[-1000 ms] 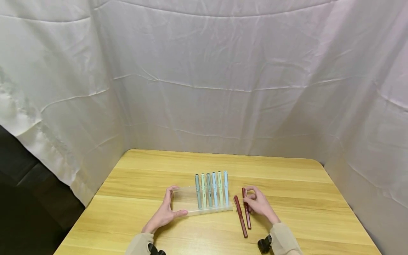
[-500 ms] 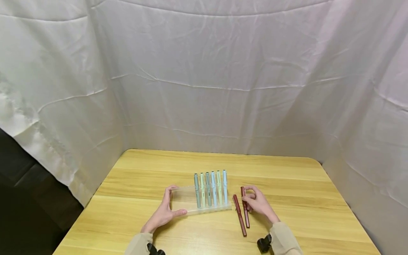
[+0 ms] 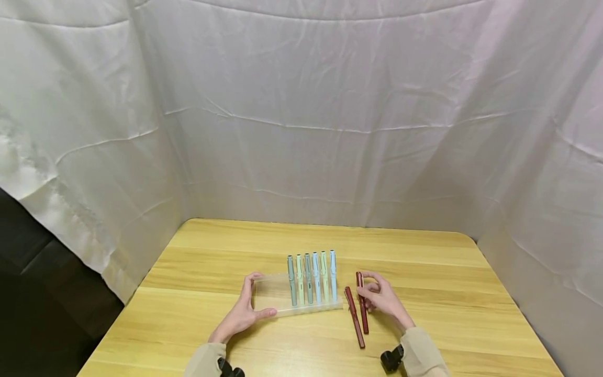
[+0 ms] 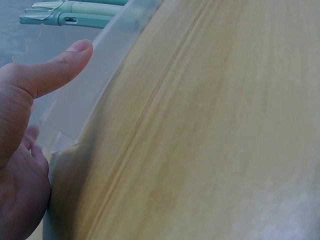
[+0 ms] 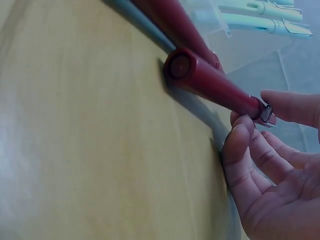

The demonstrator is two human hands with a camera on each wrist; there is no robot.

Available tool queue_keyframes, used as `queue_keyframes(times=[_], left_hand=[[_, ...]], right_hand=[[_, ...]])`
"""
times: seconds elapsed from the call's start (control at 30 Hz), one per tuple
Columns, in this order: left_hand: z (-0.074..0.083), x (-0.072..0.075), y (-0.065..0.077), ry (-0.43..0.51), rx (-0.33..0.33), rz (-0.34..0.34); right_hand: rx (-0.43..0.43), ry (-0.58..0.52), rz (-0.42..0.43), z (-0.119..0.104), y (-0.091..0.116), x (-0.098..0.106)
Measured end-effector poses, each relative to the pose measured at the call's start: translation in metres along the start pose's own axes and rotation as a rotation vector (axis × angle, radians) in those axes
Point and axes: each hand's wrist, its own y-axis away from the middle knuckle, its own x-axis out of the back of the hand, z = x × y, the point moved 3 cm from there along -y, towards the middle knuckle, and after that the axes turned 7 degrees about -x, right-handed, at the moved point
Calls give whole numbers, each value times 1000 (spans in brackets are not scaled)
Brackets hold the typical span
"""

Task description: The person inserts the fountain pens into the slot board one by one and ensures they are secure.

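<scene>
My left hand [image 3: 241, 314] grips the left end of a clear plastic pen stand [image 3: 272, 293], thumb along the near edge and fingers at the far edge. Six or so capped pens in grey-green, pale green and light blue, such as the light blue pen [image 3: 333, 277], lean side by side in the stand's right part. To the right, my right hand [image 3: 382, 299] pinches a dark red pen [image 5: 220, 87] near its clip end between thumb and fingers. A second dark red pen [image 3: 354, 317] lies on the table just left of it.
The wooden table [image 3: 471, 309] has rounded far corners. Pale grey curtains [image 3: 301, 131] hang behind it and at both sides. A dark area [image 3: 42, 293] shows past the curtain at the left. Black wrist cameras [image 3: 392, 360] sit at both cuffs.
The red pen in my right hand has shifted slightly away from me, its top end a little higher in the head view. My left hand and the pen stand stay put.
</scene>
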Motion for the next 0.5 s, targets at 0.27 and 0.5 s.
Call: queue_keyframes(times=[0.27,0.5], left_hand=[[0,0,0,0,3,1],[1,0,1,-12,-1,-1]], right_hand=[[-32,-70,71,-9,4,0],[-38,-116,122,-16,6,-5]])
